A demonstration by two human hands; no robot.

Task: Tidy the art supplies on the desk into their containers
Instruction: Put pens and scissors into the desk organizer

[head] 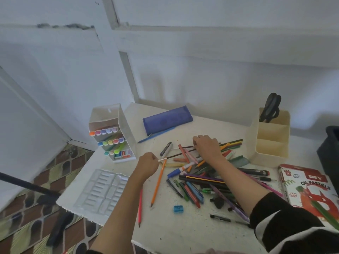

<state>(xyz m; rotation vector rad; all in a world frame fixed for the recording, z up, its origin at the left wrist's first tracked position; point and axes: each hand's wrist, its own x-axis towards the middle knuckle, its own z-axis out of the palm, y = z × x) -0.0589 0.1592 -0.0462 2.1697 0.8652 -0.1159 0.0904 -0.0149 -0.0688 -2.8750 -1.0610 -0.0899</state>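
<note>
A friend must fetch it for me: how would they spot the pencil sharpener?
On the white desk, find the heap of pens and pencils. Just on its near side lies the sharpener, alone: a small bright blue block, squat where its neighbours are long and thin.

Both hands are bare, each on a bare forearm. Behind the right hand (208, 146), well back from its fingers (197, 138), the forearm runs into a sleeve (278, 213) that starts partway up the arm. The sleeve is black at the edge nearest the fingers, then broad white stripes alternate with black bands farther from them. The cloth lies in loose folds. The left hand (146, 163) has an uncovered forearm for all its visible length. Farthest from its fingers, at the frame's lower edge, a thin sliver of dark cloth shows, too little to tell its pattern.
</note>
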